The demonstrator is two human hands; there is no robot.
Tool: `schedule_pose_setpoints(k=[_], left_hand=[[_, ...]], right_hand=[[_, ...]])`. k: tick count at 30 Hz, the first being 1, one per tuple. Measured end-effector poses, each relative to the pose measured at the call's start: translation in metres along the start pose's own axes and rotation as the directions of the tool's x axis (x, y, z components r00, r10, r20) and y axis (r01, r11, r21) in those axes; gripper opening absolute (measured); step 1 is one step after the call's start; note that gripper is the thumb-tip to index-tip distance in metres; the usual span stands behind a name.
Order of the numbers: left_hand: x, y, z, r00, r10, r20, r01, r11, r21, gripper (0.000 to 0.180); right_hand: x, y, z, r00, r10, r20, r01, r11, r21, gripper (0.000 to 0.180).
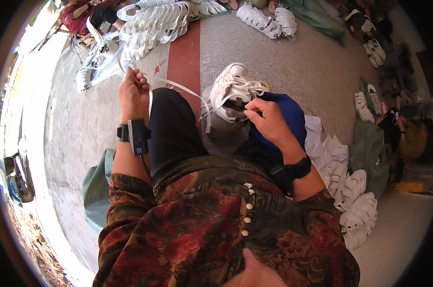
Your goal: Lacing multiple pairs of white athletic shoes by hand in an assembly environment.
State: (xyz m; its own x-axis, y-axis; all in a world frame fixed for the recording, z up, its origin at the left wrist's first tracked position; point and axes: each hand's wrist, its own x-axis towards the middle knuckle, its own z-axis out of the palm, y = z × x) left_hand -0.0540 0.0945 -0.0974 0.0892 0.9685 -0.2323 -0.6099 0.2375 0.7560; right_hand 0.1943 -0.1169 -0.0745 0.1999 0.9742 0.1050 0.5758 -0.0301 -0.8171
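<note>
White lace-up shoe point(235, 79) sits up between the knees of the person in front of me, as the head view has it, toe pointing away and opening turned toward the lap. The left hand point(134, 95) is raised out to the side, well apart from the shoe, its fingers point(141, 76) curled closed around a pale flat lace point(178, 86). One stretch of that lace runs across to the near left side of the shoe, and another hangs below the wrist; whether it is threaded there, I cannot tell. The right hand point(271, 119) is at the right edge of the opening, thumb and forefinger drawn close together; from here I cannot tell whether they pinch anything. A small black box point(139, 137) is strapped to the left wrist, and a black band point(300, 168) circles the right one. Blue cloth point(290, 117) covers the right knee. Over on the floor point(283, 62), past a reddish-brown stripe point(184, 52), a big heap of white shoes point(154, 26) lies near someone in a dark red top point(75, 18). More white footwear point(357, 215) is piled by the person's right elbow, next to a green sack point(367, 153)
</note>
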Motion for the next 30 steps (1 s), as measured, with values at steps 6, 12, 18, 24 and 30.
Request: schedule_pose_setpoints(k=[6, 12, 18, 24, 30], left_hand=[[-0.032, -0.066, 0.023, 0.944, -0.296, 0.142, 0.261, 0.939, 0.225, 0.026], [-0.014, -0.179, -0.011, 0.802, -0.564, -0.195, 0.592, 0.71, 0.381, 0.023], [-0.014, -0.204, -0.017, 0.835, -0.533, -0.135, 0.533, 0.725, 0.435, 0.018], [-0.025, -0.188, -0.006, 0.87, -0.488, -0.066, 0.479, 0.809, 0.34, 0.016], [-0.047, -0.154, 0.018, 0.813, -0.535, 0.227, 0.524, 0.844, 0.114, 0.019]], right_hand=[[0.013, 0.0, 0.048, 0.971, 0.062, 0.233, 0.077, 0.836, -0.544, 0.034], [0.027, 0.009, 0.051, 0.887, 0.296, 0.354, -0.076, 0.85, -0.522, 0.054], [0.043, 0.026, 0.053, 0.852, 0.345, 0.394, -0.135, 0.872, -0.471, 0.066], [0.031, 0.027, 0.044, 0.89, 0.284, 0.356, -0.144, 0.917, -0.372, 0.064], [-0.006, 0.029, 0.004, 0.935, 0.239, 0.261, -0.321, 0.884, 0.34, 0.073]])
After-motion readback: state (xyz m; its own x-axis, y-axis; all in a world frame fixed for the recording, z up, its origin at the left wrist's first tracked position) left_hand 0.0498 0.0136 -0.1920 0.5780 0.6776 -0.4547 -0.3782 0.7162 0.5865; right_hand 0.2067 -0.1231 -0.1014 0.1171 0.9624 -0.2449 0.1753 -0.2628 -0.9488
